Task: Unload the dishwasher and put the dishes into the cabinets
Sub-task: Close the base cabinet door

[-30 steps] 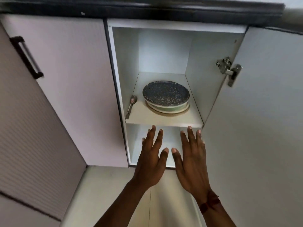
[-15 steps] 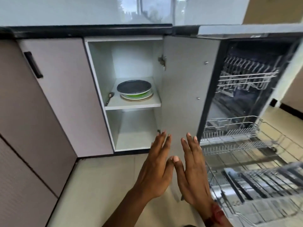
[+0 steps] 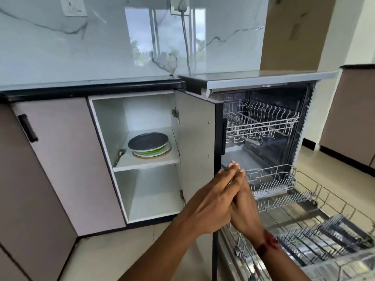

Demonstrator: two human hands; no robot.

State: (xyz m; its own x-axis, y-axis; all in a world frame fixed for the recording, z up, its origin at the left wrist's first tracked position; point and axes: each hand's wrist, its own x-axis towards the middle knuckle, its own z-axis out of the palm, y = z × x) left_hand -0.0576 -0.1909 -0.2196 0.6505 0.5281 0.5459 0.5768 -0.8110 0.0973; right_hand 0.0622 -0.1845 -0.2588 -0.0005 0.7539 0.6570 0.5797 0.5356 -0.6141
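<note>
The left hand (image 3: 211,205) and right hand (image 3: 246,210) were pressed palm to palm, fingers straight, holding nothing; the left hid much of the right. The plates (image 3: 149,145) lay stacked on the upper shelf of the cabinet (image 3: 105,122). The nearest rack (image 3: 324,240) was blurred.

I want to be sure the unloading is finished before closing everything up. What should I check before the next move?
1. Hands free: left hand and right hand are pressed palm to palm and hold nothing. Ok.
2. Upper rack emptied: no dishes show. Ok.
3. Lower rack emptied: no dishes show in the far part, but the near part is blurred. Cannot tell.
4. Dishes stored: plates are stacked on the shelf, with a spoon beside them. Ok.
5. Cabinet door closed: it stands open. Not ok.
</note>
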